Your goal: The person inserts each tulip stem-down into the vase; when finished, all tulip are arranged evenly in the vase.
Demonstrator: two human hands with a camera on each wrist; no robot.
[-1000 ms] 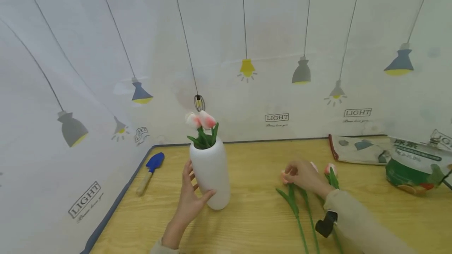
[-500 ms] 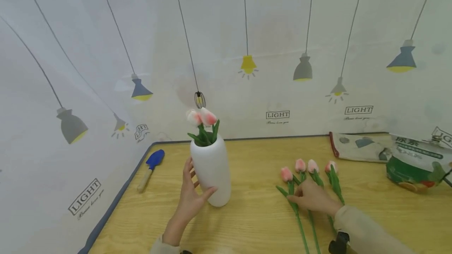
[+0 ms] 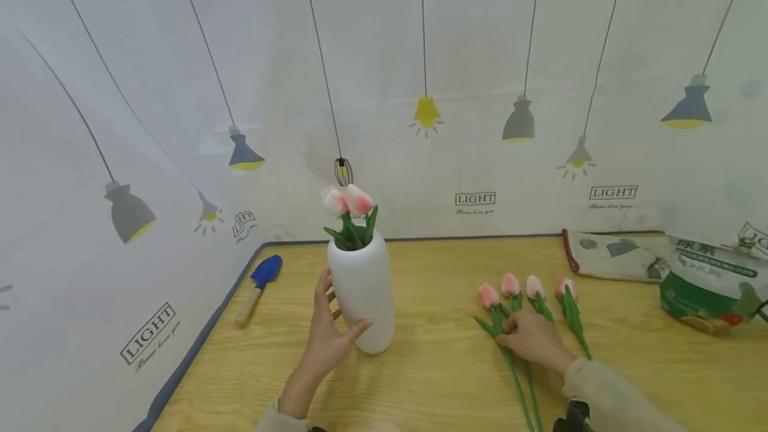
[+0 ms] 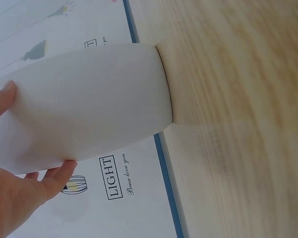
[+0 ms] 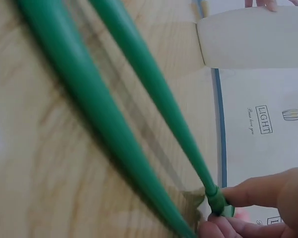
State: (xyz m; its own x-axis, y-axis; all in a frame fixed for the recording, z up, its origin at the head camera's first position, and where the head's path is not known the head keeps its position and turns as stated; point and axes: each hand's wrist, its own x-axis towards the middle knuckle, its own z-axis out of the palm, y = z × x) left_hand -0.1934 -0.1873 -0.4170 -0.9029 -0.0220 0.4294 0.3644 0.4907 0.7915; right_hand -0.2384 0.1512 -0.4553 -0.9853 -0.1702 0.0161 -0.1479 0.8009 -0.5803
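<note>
In the head view, the left hand (image 3: 329,339) holds a white vase (image 3: 363,299) by its side, thumb across the front and the other fingers bent round the left flank. The vase stands upright on a wooden table (image 3: 432,299), left of the picture's middle, with two tulips (image 3: 359,201), pink and white, rising from its mouth among green leaves. Further right, the right hand (image 3: 533,337) is down among four more tulips whose heads form a row; it grips the leftmost tulip (image 3: 489,295) just below the bloom, at its leaves. The rightmost tulip (image 3: 573,315) lies a little apart from the others. A blue trowel (image 3: 258,290) with a wooden handle lies left of the vase. At the far right, a folded cloth (image 3: 615,257) lies beside a green and white bag (image 3: 705,289). Behind, a pale wall covering (image 3: 384,52) carries printed lamps.

In the left wrist view, the vase's base sits flat on the table, and the thumb and fingertips touch opposite sides of its body.

In the right wrist view, two green stems (image 5: 151,82) cross close to the camera. The thumb and fingers pinch one of them at a thicker green joint (image 5: 216,200); the vase stands well apart, with the left hand's fingers on it.
</note>
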